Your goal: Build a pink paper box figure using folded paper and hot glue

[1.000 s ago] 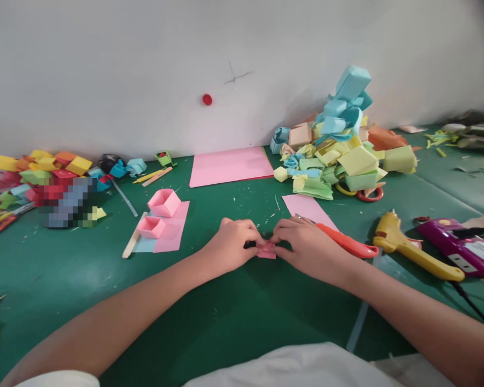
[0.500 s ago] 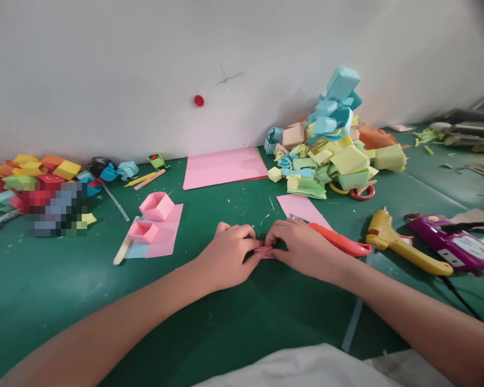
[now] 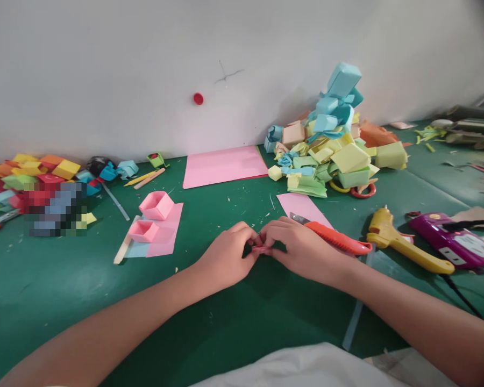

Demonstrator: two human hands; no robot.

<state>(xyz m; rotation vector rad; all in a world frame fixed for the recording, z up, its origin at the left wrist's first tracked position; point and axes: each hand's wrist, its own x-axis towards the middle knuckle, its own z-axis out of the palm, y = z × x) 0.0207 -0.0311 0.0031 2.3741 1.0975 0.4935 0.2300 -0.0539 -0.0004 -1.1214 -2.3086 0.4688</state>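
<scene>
1. Here's the left hand (image 3: 229, 252), fingers curled, thumb and fingertips pinching the small pink paper piece (image 3: 260, 249) at the front centre of the green table (image 3: 226, 333).
2. And the right hand (image 3: 296, 244) meets it, pinching the same piece from its own side. Only a thin pink sliver shows between the fingertips, so its folds are hard to read.
3. Right behind that right hand, a red-handled cutter (image 3: 339, 238) lies partly covered, its blade poking out on the far side. The pink strip (image 3: 304, 208) beneath runs out of sight under hand and cutter.
4. Over to the left, two pink paper boxes (image 3: 156, 206) sit on a pink sheet (image 3: 167, 236), hiding part of it; a wooden stick (image 3: 123, 250) lies alongside.
5. Look far left: a pixelated patch (image 3: 58, 209) blots out whatever's there, and the colourful paper pile (image 3: 50, 167) beside it is cut by the frame.
6. On the right, a yellow glue gun (image 3: 407, 247) shows fully, but the purple device (image 3: 447, 236) is cropped by the edge.
</scene>
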